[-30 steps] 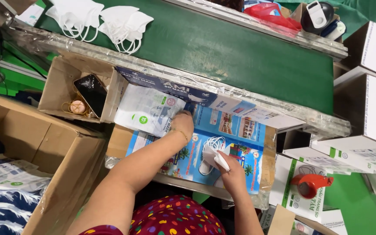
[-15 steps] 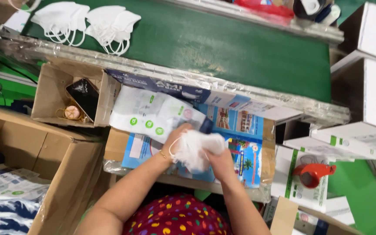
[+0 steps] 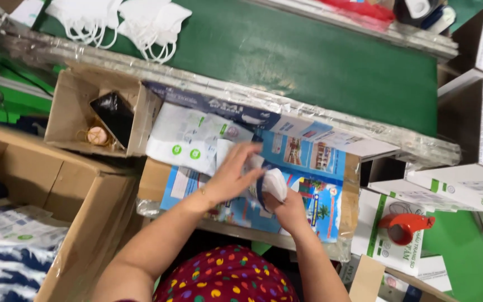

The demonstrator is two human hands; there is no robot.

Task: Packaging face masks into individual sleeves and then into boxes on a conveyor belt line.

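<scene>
White mask, held in both hands over a printed blue sheet on the counter.
Right hand: fingers closed on mask from 6 o'clock. Left hand: fingers spread flat against it from 9 o'clock. White packets at 10 o'clock; small carton beyond; loose masks on green belt at 11 o'clock; red tape dispenser at 3 o'clock.

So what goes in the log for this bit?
left hand: on white mask | right hand: holding mask | below: printed blue sheet
</scene>
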